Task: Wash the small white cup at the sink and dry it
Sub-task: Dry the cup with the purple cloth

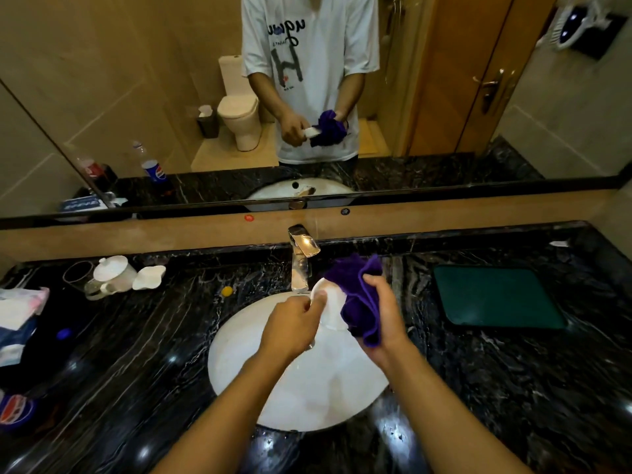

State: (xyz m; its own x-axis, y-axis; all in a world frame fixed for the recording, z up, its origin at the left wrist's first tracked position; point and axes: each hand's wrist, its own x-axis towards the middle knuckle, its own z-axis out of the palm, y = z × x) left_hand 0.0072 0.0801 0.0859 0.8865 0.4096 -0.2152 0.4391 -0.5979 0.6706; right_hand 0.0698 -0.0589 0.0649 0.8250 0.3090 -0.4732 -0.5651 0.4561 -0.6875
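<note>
Above the sink [239,354], just in front of the faucet [301,258], the left hand [290,326] pinches the small white cup [328,302]. The right hand [383,316] closes its fingers on a purple cloth [359,302] against the cup. Drying seems underway; best to rotate the cup and push cloth inside.

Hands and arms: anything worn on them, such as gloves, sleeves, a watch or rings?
Both the left hand and the right hand are bare, no gloves. The forearms are uncovered to the frame's bottom edge, with no watch or bracelet. No rings show. The mirror shows a white T-shirt's short sleeves.
</note>
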